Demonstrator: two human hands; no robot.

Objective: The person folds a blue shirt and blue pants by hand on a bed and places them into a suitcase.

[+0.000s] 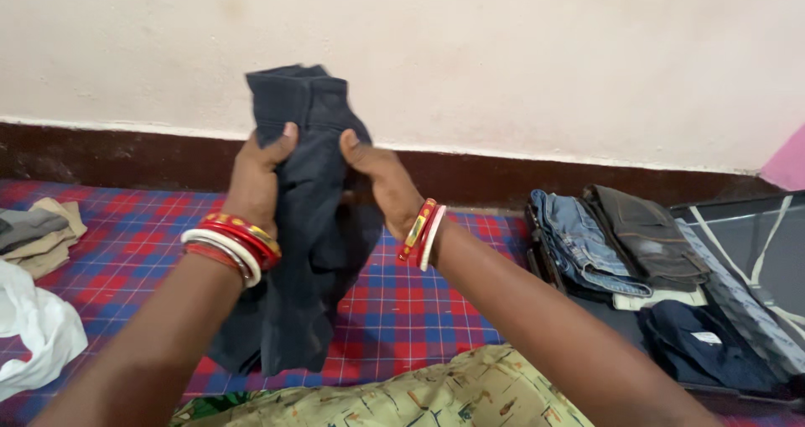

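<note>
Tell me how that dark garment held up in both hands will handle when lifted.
Probably floppy: the dark garment hangs in loose folds below the left hand and right hand. Likely fairly heavy for cloth, since it drapes straight down. Not fragile or slippery, apparently.

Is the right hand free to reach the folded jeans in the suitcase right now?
Probably not as things stand: the right hand grips the dark garment together with the left hand. The jeans lie uncovered in the suitcase on its side, with nothing between.

White cloth (33, 335) and open suitcase (755, 251), both cut off by edges
</note>
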